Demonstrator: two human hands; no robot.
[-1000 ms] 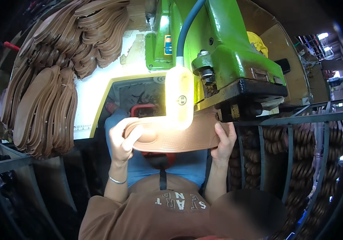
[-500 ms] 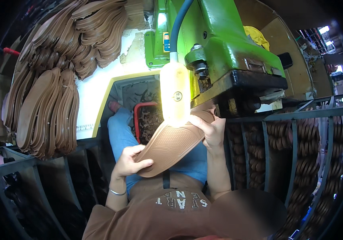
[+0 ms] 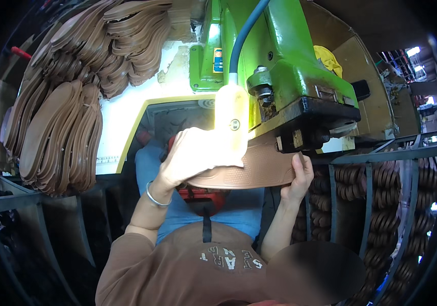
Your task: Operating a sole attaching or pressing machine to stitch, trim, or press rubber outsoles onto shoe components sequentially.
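Note:
A brown shoe sole [image 3: 267,166] with a textured face lies nearly crosswise below the head of a green machine [image 3: 300,66], its far edge close under the black part. My right hand [image 3: 298,178] grips the sole's right end, thumb on the upper face. On its left part rests my left hand [image 3: 190,155], strongly lit, holding it from above; some fingers are hidden behind the glowing lamp [image 3: 232,122]. The lamp hangs from a blue flexible tube [image 3: 241,38] and covers part of the sole.
Stacks of brown soles [image 3: 57,135] crowd the white, yellow-edged table [image 3: 116,137] at the left. A red container [image 3: 203,199] stands between my legs. Racks holding soles [image 3: 379,178] flank me on the right. Behind the machine is a cardboard box [image 3: 374,76] with a yellow cloth [image 3: 328,58].
The sole has turned from a slant to nearly crosswise and moved right, nearer the machine head. My left hand has risen onto its left part; my right hand has shifted right and down.

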